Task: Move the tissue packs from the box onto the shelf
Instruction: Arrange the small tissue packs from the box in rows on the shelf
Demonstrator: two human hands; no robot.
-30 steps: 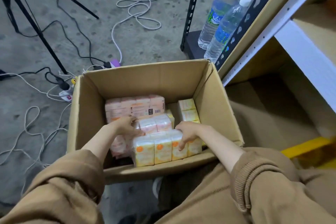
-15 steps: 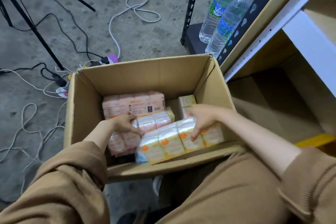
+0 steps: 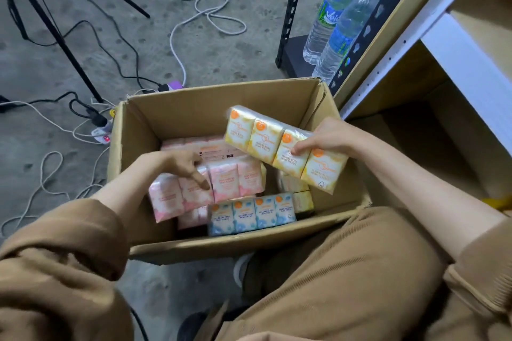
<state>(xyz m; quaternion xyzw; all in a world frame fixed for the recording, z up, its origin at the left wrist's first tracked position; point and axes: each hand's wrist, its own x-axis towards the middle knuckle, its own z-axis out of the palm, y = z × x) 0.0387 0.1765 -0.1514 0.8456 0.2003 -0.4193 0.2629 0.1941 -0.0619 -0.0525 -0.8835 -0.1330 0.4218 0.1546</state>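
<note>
Down over the open cardboard box (image 3: 194, 111), seen from the head camera, both hands are busy and well apart from each other. The right hand (image 3: 325, 138) is clamped on a yellow tissue pack (image 3: 266, 144), a row of four wrapped together. The thumb presses on the printed front and the fingers curl round behind its upper edge. That pack hangs above the right half of the box, tilted so its right end dips toward the near right corner, clear of the packs below. The left hand (image 3: 181, 165) reaches in from the left side and its fingers (image 3: 201, 181) are curled over the top of a pink tissue pack (image 3: 224, 180), gripping it. This pack sits lower, inside the box, with its left end nearest the person's sleeve. More pink packs lie behind and under it. A blue tissue pack (image 3: 250, 214) stands against the near wall, just below both hands and touched by neither. The shelf (image 3: 410, 152) opens just to the right of the box, beyond the right forearm. Water bottles (image 3: 340, 25) stand on a black rack behind it. Cables (image 3: 210, 8) and a tripod (image 3: 55, 33) spread over the floor to the left.
</note>
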